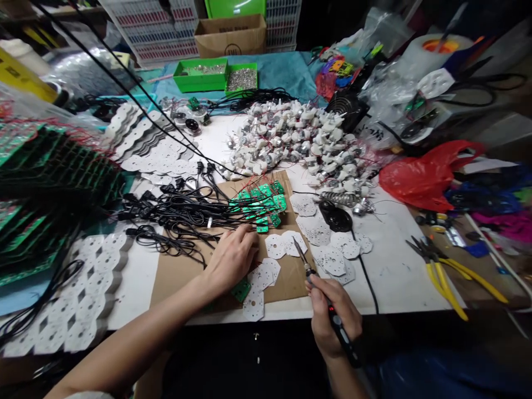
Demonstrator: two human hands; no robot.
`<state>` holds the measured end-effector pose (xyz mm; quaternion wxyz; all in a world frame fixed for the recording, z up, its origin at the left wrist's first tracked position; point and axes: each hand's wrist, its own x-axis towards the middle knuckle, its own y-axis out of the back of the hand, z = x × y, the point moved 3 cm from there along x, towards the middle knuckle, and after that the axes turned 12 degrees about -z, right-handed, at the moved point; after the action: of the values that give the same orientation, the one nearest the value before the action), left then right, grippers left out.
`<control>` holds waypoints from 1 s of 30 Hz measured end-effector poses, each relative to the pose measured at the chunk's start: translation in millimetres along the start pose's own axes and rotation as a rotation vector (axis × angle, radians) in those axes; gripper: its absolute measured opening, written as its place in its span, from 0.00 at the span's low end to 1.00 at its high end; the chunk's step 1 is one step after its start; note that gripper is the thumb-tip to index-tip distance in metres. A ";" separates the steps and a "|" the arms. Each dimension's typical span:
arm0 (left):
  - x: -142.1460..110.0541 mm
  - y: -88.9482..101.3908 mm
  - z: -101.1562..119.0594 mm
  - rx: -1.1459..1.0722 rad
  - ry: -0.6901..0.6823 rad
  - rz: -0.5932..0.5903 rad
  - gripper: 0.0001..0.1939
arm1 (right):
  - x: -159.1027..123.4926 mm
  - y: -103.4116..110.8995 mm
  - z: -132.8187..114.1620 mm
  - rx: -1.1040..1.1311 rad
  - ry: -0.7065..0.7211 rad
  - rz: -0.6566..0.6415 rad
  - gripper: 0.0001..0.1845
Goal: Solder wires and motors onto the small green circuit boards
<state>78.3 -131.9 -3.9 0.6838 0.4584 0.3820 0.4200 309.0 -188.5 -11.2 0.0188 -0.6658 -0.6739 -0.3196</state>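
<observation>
A soldering iron (pixel 308 270) is gripped in my right hand (pixel 334 313), its metal tip over a pair of white circuit boards (pixel 286 244); I cannot tell whether it touches them. My left hand (pixel 233 256) rests low over the cardboard sheet (pixel 291 282), fingers curled downward; whatever they pinch is hidden beneath them. Just beyond its fingertips lie small green circuit boards (pixel 261 202) with red wires and black cables. More white boards (pixel 260 277) and part of a green board (pixel 241 289) sit close to its right and below it.
Black plug cables (pixel 174 205) sprawl to the left, near stacked green boards (pixel 50 166). White motor-like parts (pixel 299 133) form a heap at the back. A soldering iron stand (pixel 338 208), yellow-handled pliers (pixel 443 271) and a red plastic bag (pixel 424 174) are on the right.
</observation>
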 end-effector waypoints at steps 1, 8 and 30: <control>0.4 0.8 0.9 0.003 -0.004 0.003 0.10 | 3.1 7.0 3.5 -0.028 0.002 0.014 0.15; 6.0 1.6 -5.3 0.079 0.023 0.018 0.09 | 39.8 67.9 40.1 -0.302 -0.044 0.168 0.10; 28.3 1.6 -5.6 -0.435 0.059 -0.126 0.11 | 74.3 53.1 89.2 -0.396 0.069 0.013 0.09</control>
<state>82.9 -103.6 -7.8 0.7801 0.2628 0.3300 0.4619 384.6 -86.9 -27.1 -0.0872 -0.6496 -0.5924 -0.4685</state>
